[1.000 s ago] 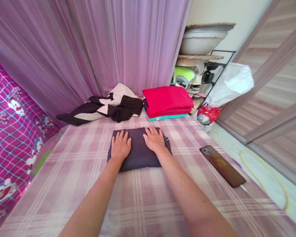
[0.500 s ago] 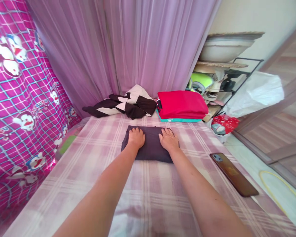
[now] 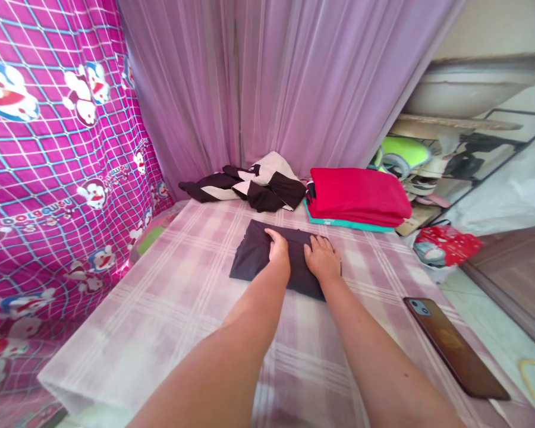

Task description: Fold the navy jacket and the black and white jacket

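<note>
A folded dark grey garment [image 3: 254, 255] lies on the pink plaid bed sheet [image 3: 191, 309]. My left hand [image 3: 279, 249] rests flat near the garment's middle, fingers together. My right hand [image 3: 323, 260] lies palm down on its right part, fingers slightly spread. Both hands press on the cloth and neither grips it. Beyond the garment sits a stack of folded clothes, red on top [image 3: 359, 195] with a teal piece underneath. To the left of that stack lies a crumpled black and cream garment [image 3: 254, 187].
A phone [image 3: 455, 346] lies near the bed's right edge. A purple curtain [image 3: 294, 89] hangs behind, a pink cartoon-print cloth [image 3: 49, 160] on the left. At right stand a rack with shoes [image 3: 410, 163], a basin [image 3: 472, 89], a red bag [image 3: 446, 249] and a white plastic bag [image 3: 512, 196].
My head has turned left, so the scene has shifted right. My left hand has slid toward the garment's middle, closer to my right hand. The garment stays folded in place.
</note>
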A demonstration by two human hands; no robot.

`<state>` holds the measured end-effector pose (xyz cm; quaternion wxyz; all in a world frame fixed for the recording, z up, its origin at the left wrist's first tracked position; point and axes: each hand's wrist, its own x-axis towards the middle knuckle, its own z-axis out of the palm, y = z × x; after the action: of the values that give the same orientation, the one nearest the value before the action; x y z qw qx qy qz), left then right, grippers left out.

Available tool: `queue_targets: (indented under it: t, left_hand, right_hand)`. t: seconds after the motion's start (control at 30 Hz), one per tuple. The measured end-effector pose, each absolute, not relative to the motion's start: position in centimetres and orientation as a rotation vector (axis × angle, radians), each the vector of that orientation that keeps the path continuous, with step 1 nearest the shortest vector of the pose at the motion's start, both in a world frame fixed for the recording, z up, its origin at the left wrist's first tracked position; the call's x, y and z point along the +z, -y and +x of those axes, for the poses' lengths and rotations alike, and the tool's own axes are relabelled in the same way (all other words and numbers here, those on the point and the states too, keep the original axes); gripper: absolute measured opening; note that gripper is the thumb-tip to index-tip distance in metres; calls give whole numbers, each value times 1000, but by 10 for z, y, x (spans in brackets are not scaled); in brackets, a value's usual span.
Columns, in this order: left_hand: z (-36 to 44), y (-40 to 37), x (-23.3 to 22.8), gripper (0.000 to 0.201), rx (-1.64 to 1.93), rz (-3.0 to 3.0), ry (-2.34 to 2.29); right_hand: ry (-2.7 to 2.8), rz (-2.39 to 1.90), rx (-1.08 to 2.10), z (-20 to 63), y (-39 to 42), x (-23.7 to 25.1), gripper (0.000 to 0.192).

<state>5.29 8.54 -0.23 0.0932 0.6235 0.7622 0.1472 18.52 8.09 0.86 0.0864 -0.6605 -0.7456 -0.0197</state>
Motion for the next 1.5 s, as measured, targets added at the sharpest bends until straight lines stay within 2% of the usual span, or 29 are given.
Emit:
queue_targets:
  t: [0.3, 0.53, 0.7, 0.97, 1.23, 1.5]
  left_hand:
    - [45, -73, 12, 56, 226, 2053, -2373]
    - [10, -50, 25, 40, 362, 2169, -2365]
    - [-1, -48, 20, 47, 486, 2055, -2384]
    - [-1, -52, 18, 48, 564, 1991, -2349]
    - [7, -48, 22, 45, 511, 2061, -2383]
    - [17, -60, 22, 48, 316, 2100, -2346]
  right_hand:
    - [2264, -2005, -22, 182, -83, 25, 52]
    - [2264, -1763, -13, 148, -79, 49, 51]
    - [2322, -1855, 132, 147, -75, 25, 53]
    - [2255, -1879, 38, 150, -72, 16, 53]
    - [2272, -1913, 6, 148, -71, 16, 53]
    - [2383, -2005, 172, 143, -85, 36, 54]
